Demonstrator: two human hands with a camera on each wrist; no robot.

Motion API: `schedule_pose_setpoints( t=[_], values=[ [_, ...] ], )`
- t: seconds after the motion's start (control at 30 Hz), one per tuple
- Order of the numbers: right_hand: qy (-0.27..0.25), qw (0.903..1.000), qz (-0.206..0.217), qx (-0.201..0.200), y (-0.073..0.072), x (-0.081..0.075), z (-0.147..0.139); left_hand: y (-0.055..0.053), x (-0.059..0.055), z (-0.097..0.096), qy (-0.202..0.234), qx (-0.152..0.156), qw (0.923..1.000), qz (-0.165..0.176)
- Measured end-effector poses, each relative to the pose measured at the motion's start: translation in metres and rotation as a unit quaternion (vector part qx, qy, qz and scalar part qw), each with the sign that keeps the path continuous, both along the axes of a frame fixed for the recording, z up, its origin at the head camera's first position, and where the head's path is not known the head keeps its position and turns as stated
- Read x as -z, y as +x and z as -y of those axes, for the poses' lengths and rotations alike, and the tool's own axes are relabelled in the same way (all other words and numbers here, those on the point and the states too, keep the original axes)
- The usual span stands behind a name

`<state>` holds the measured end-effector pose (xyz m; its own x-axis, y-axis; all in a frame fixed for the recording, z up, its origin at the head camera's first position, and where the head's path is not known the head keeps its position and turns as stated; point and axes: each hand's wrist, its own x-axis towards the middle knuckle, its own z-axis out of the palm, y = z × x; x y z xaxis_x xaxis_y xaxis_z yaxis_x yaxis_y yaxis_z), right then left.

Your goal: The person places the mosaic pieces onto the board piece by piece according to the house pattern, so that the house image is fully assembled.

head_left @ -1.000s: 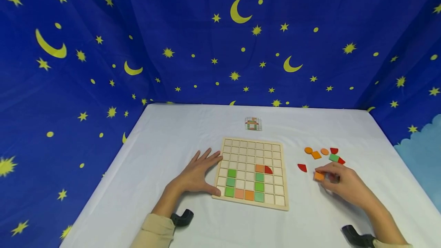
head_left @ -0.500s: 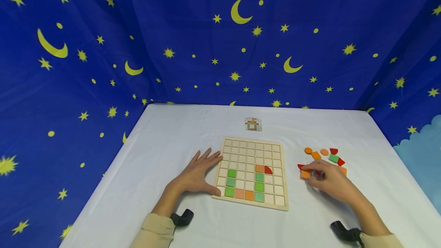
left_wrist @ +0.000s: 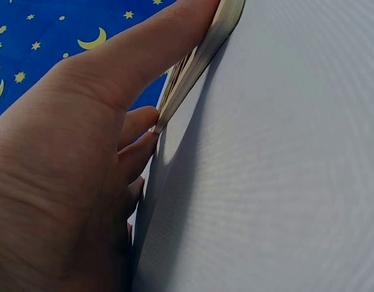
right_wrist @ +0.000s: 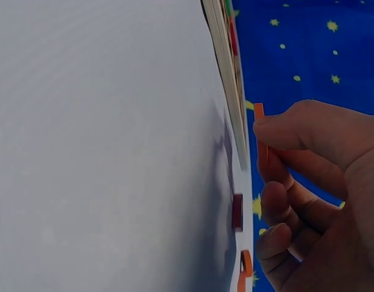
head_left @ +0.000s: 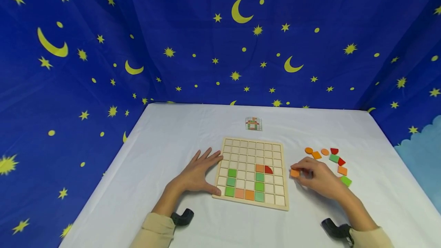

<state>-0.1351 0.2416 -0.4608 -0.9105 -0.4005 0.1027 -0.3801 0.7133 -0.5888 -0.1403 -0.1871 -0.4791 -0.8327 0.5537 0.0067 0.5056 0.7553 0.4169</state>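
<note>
A wooden grid board lies on the white cloth, with green squares, orange squares and a red quarter-circle set in its cells. With fingers and thumb spread, my left hand rests along the board's left edge. Between thumb and fingertips my right hand pinches an orange square tile, just right of the board. In the right wrist view this tile is seen edge-on above the cloth. A loose red piece shows below it there, hidden behind the hand in the head view.
Loose tiles lie to the right, among them an orange disc, a red piece, a green square and a brighter green square. Behind the board lies a small pattern card. A blue starry curtain surrounds the table.
My right hand has carried the orange tile leftward, close to the board. Orange and green tiles it covered now show on the right. My left hand has stayed put.
</note>
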Motion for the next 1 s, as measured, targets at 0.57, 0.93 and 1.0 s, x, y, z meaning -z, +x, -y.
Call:
schedule_pose_setpoints(
  t=[0.57, 0.93, 1.0],
  values=[
    [-0.007, 0.9993, 0.028, -0.023, -0.005, 0.002, 0.021, -0.002, 0.001, -0.001, -0.008, -0.005, 0.9999, 0.008],
    [-0.003, 0.999, 0.02, -0.041, -0.006, -0.002, 0.035, 0.0, -0.001, -0.001, 0.006, 0.001, 1.0, 0.006],
    [-0.003, 0.9988, 0.02, -0.045, -0.007, -0.003, 0.038, 0.0, -0.001, -0.001, 0.005, 0.0, 1.0, 0.005]
  ],
)
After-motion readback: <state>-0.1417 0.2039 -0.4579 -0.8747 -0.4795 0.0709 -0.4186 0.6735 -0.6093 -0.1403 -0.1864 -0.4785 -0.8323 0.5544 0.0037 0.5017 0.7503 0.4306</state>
